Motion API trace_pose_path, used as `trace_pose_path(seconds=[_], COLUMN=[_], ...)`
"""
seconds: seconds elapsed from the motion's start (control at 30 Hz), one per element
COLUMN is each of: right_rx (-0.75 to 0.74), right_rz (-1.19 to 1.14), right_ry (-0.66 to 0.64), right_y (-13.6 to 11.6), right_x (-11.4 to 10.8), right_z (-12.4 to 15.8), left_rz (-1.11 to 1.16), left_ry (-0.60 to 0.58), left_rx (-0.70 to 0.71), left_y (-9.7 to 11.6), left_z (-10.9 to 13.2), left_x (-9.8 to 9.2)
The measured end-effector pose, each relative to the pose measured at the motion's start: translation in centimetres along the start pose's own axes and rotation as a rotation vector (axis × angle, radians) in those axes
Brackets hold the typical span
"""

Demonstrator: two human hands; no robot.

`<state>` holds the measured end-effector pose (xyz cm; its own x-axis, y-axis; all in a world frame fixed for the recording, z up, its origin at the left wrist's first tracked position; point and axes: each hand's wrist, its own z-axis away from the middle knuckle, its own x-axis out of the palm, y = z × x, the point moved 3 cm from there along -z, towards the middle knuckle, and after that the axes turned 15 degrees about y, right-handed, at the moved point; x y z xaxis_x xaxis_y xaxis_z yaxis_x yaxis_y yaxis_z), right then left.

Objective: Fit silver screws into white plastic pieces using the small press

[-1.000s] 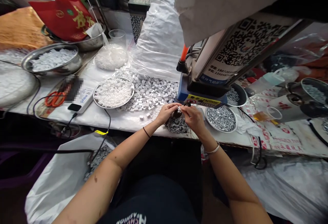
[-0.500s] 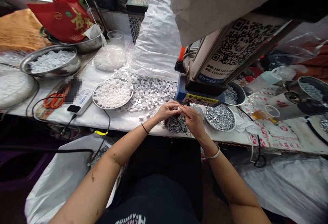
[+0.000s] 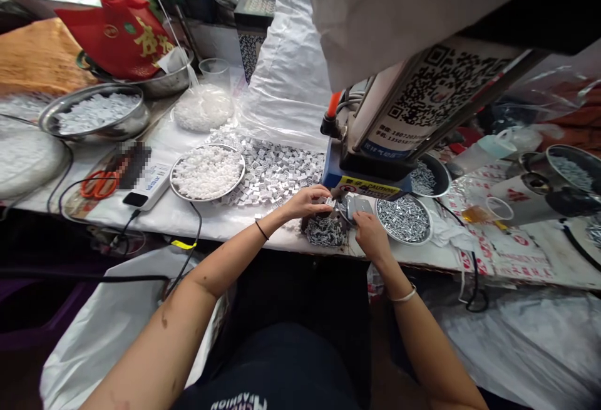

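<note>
My left hand (image 3: 306,203) reaches to the left side of the press head, thumb and forefinger apart; I make out nothing between them. Just right of it, my right hand (image 3: 370,235) has its fingers curled at the lower edge of a grey metal plate (image 3: 359,205) under the press (image 3: 370,186). Whether those fingers hold a small part is hidden. Below and between the hands lies a pile of small dark metal pieces (image 3: 325,231). Many small white and grey plastic blocks (image 3: 277,172) spread over the table behind my left hand.
To the right is a bowl of metal pins (image 3: 404,219), with a second pan (image 3: 434,175) behind it. A plate of white plastic pieces (image 3: 206,172) stands left, near orange-handled scissors (image 3: 100,184) and a white power strip (image 3: 148,186). A steel bowl (image 3: 136,116) sits farther left.
My hands were together, fingertips meeting at a small white piece in front of the press. Now they are apart: the right has moved right and down to the grey plate, while the left stays near the press.
</note>
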<state>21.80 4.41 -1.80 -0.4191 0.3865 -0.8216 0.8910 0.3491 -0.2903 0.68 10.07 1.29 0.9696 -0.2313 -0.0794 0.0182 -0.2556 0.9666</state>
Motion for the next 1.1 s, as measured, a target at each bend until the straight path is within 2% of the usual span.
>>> trace_pose_path(seconds=[0.1,0.2,0.3,0.4,0.5,0.6,0.83,1.0,1.1], right_rx=[0.153,0.264,0.366,0.416,0.384,0.292,0.157,-0.008,0.060], right_rz=[-0.268,-0.418,-0.498,-0.539,-0.522,-0.424,-0.216,-0.257,-0.328], right_ry=[0.095,0.184,0.155,0.122,0.128,0.167,0.165,0.167,0.186], right_y=[-1.9,-3.9,-4.8,-4.8,-4.8,-5.1,-6.1,-7.4,-7.1], right_x=[-1.2,-1.4,-0.6,0.0,-0.1,-0.1,0.1,-0.3,-0.5], right_z=[-2.1,-3.6,-4.6,-5.1,-5.3,-5.6,-6.3,-4.9,-4.1], left_rz=[0.012,0.245,0.532,0.601,0.555,0.503,0.582,0.419,0.269], left_ry=[-0.013,0.092,0.198,0.248,0.249,0.241,0.269,0.159,0.138], left_rx=[-0.043,-0.228,-0.392,-0.453,-0.438,-0.399,-0.360,-0.258,-0.217], left_y=[0.5,0.1,-1.1,-2.3,-3.0,-3.3,-4.1,-2.8,-1.7], left_z=[-0.4,-0.7,-0.6,-0.1,0.5,0.9,1.4,1.9,1.8], left_x=[-0.3,0.2,1.5,2.3,2.2,1.8,1.7,1.3,1.1])
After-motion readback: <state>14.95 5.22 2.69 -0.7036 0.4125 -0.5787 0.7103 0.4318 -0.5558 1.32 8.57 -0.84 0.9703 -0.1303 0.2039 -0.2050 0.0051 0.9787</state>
